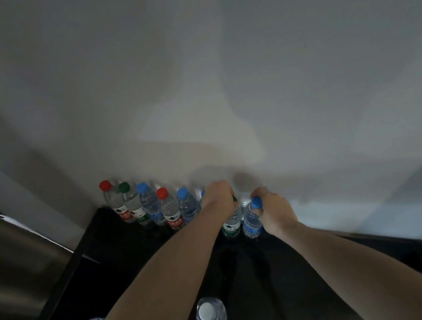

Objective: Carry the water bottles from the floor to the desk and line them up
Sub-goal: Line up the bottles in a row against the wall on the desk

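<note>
Head view: left hand (217,196) grips a green-label bottle (231,224) by its top, right hand (273,209) a blue-cap bottle (252,219), both at the row's (150,205) end on the worktop (125,256). Set them upright, touching neighbours, against the wall.

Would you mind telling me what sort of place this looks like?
Probably a room in a home or office: a black desk set against a plain white wall, with water bottles lined up along it.
</note>
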The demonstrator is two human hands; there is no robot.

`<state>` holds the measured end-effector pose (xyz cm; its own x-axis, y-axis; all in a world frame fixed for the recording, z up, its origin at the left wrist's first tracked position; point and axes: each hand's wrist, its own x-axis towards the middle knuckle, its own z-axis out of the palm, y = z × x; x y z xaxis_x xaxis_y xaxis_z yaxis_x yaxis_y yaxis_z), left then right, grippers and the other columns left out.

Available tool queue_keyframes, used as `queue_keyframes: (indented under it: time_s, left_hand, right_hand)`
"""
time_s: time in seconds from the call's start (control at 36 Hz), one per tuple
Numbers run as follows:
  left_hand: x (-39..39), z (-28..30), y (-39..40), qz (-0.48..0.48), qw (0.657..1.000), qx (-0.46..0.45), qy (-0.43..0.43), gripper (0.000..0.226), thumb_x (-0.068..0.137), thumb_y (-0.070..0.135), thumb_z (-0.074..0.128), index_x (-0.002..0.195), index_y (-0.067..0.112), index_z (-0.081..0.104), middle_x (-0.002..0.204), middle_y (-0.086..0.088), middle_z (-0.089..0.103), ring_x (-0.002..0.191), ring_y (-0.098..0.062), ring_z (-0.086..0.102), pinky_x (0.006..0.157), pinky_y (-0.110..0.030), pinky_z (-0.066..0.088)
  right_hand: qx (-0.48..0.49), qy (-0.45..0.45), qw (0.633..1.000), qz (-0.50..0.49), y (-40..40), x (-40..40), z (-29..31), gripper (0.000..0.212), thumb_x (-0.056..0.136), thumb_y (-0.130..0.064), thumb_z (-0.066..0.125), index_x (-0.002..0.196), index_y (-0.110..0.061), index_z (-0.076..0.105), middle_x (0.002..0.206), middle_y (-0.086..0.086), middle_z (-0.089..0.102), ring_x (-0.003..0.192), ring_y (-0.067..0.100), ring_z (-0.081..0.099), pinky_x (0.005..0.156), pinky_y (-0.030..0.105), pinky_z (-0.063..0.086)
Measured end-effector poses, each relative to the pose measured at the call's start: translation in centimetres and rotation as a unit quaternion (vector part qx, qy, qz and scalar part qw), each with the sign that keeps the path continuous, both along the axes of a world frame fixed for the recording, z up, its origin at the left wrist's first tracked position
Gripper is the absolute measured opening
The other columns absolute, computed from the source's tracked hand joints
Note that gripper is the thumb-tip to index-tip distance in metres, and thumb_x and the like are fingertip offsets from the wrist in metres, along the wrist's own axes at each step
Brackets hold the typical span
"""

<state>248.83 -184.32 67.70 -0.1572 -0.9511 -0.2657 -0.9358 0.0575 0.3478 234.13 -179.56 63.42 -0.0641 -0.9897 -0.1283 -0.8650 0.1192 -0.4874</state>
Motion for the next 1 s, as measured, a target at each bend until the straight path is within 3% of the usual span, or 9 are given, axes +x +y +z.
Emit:
queue_keyframes:
  time_s: [0.28, 0.5, 0.64, 0.86, 1.0]
  left_hand:
    - [-0.2, 0.1, -0.2, 0.003, 1.000, 0.004, -0.004, 0.021, 0.083, 0.015, 0.078, 0.103, 0.010, 0.077, 0.100, -0.010, 0.074, 0.093, -0.024, 0.070, 0.084, -0.037, 0.060]
    - [-0.2, -0.2, -0.4, 0.012, 1.000, 0.012, 0.006, 0.024, 0.085, 0.018, 0.078, 0.107, 0.008, 0.076, 0.104, -0.010, 0.074, 0.096, -0.023, 0.070, 0.088, -0.036, 0.059]
    - [-0.2, -0.2, -0.4, 0.008, 1.000, 0.012, -0.005, 0.022, 0.087, 0.015, 0.075, 0.108, 0.008, 0.076, 0.105, -0.010, 0.074, 0.096, -0.023, 0.070, 0.087, -0.036, 0.059]
    - [-0.2, 0.1, 0.1, -0.018, 0.999, 0.005, -0.044, 0.019, 0.093, 0.009, 0.066, 0.109, 0.005, 0.074, 0.107, -0.014, 0.072, 0.098, -0.028, 0.069, 0.088, -0.040, 0.058]
    - [-0.7, 0.4, 0.7, -0.035, 0.997, -0.010, -0.074, 0.011, 0.093, 0.008, 0.064, 0.100, 0.003, 0.070, 0.103, -0.015, 0.071, 0.095, -0.027, 0.068, 0.078, -0.033, 0.055]
  right_hand:
    - [0.006, 0.018, 0.999, 0.029, 0.5, 0.2, -0.1, 0.032, 0.096, -0.010, 0.054, 0.124, -0.026, 0.051, 0.105, 0.005, 0.070, 0.087, 0.028, 0.068, 0.073, 0.035, 0.053]
    - [0.046, 0.030, 0.997, 0.060, -0.2, 0.1, 0.1, 0.049, 0.093, 0.000, 0.053, 0.133, -0.028, 0.051, 0.128, 0.004, 0.063, 0.102, 0.027, 0.065, 0.085, 0.038, 0.054]
    - [0.060, 0.025, 0.996, 0.062, -0.3, 0.0, 0.2, 0.052, 0.093, -0.004, 0.060, 0.138, -0.027, 0.050, 0.137, 0.001, 0.058, 0.111, 0.026, 0.063, 0.090, 0.036, 0.053]
    - [0.057, 0.005, 0.996, 0.070, 1.1, -0.2, 0.6, 0.061, 0.098, -0.013, 0.060, 0.153, -0.023, 0.036, 0.155, 0.003, 0.041, 0.133, 0.027, 0.050, 0.106, 0.036, 0.043]
    - [0.060, 0.013, 0.995, 0.073, 1.9, -0.6, 1.7, 0.071, 0.096, -0.009, 0.062, 0.157, -0.022, 0.028, 0.159, 0.004, 0.036, 0.137, 0.027, 0.047, 0.108, 0.035, 0.041]
